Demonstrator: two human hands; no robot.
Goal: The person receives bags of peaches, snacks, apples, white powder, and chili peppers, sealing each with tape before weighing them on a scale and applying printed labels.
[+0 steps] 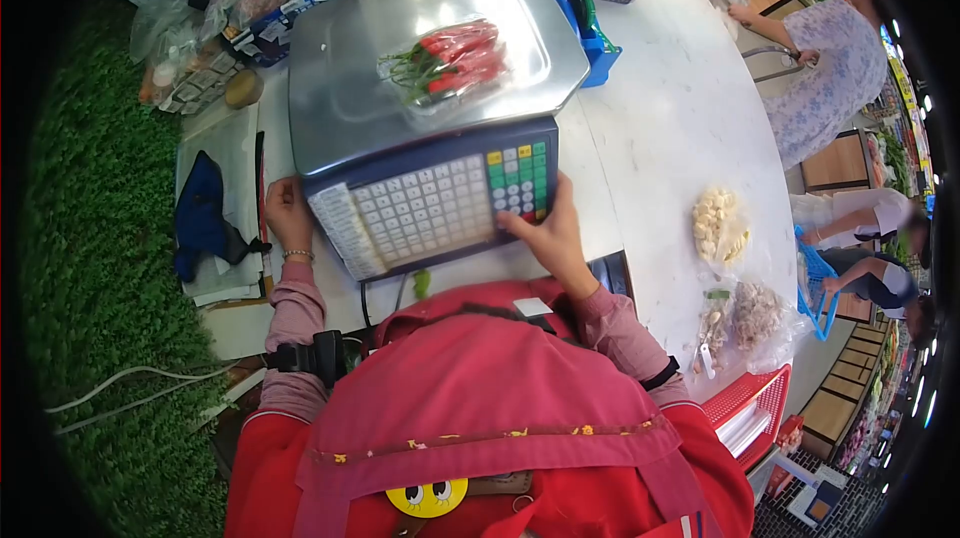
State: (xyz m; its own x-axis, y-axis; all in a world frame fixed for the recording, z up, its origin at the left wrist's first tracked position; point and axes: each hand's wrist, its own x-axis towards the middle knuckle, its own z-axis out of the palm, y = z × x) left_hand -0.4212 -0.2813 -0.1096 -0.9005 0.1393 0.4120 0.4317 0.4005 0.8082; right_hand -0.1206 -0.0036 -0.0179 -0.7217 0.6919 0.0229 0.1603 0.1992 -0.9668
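A clear plastic bag of red chili peppers (462, 60) lies on the metal pan (340, 58) of a weighing scale. Below the pan is the scale's keypad (425, 208), with rows of white keys and a block of green ones. My right hand (556, 238) is at its lower right corner, the thumb on the keys near a red one and the fingers stretched along the side. At the scale's left side, my left hand (288, 216) has its fingers curled together; whatever they hold, if anything, is hidden.
On the white counter (650, 118) are a bag of pale peeled cloves (718, 226), another filled bag (762, 314) and a red basket (745, 413). A blue tape dispenser (590, 33) stands beside the scale. Dark blue cloth (208, 213) lies left. Several people are beyond the counter.
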